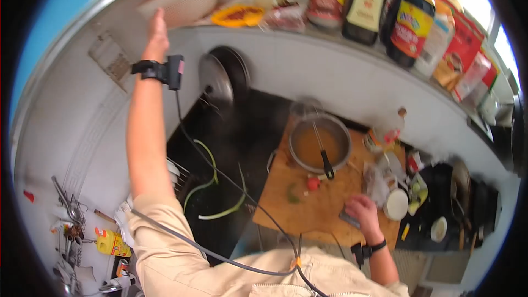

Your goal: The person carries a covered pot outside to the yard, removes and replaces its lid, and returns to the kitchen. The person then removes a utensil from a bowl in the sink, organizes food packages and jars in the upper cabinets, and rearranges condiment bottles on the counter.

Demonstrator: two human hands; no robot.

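Note:
My left hand point(158, 34) is raised at the upper left, fingers stretched out, next to a white basket point(190, 4) on the shelf. Whether it touches the basket is unclear. My right hand point(362, 210) is down at the front of the wooden board point(275, 203), its fingers curled over a grey, flat thing point(348, 219) that I cannot make out. Beyond it, a metal bowl point(319, 142) of brownish liquid holds a whisk point(326, 162) with a black handle. A small red item point(313, 183) lies below the bowl.
Green onion stalks point(224, 212) lie on the black surface left of the board. Pan lids point(216, 82) lean on the wall. Sauce bottles point(411, 26) and packets line the shelf. A white cup point(396, 204) and plastic bags are at the board's right.

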